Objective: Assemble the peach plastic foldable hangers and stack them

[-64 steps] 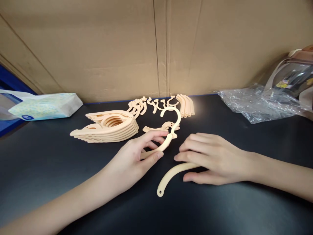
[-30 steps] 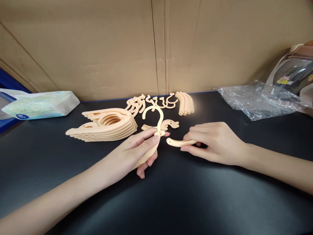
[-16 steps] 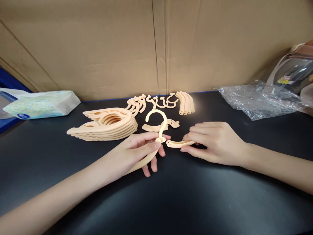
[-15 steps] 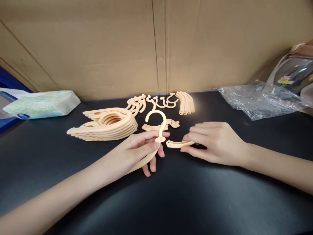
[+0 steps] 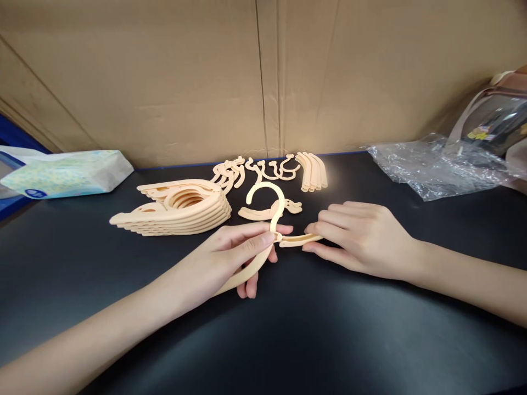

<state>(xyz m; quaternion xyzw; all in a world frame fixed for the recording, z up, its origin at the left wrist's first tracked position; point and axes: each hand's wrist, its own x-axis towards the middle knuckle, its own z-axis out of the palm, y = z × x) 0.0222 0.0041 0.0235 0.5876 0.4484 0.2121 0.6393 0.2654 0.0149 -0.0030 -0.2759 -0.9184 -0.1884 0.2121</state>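
My left hand (image 5: 242, 252) grips a cream plastic hanger piece (image 5: 276, 206), a hook joined to one curved arm, with the hook pointing up. Between the thumb and fingers of my right hand (image 5: 362, 238) is a separate curved hanger arm (image 5: 297, 241). Its slotted end meets the joint at the base of the hook; whether the two are locked together I cannot tell. Just behind lies another loose hanger arm (image 5: 257, 213). To the left of my hands rests a stack of folded hangers (image 5: 193, 211).
Farther back lie several loose hooks (image 5: 274, 171), more hooks in a bunch (image 5: 230, 173) and a row of hanger arms (image 5: 312, 171). A tissue pack (image 5: 69, 173) is at the left. Crinkled clear plastic (image 5: 432, 167) and a transparent bag (image 5: 494, 118) occupy the right. Cardboard (image 5: 185, 82) stands behind.
My left hand has brought the hook piece slightly right, closing the gap to the arm in my right hand. The hook's base now touches or overlaps that arm's end.
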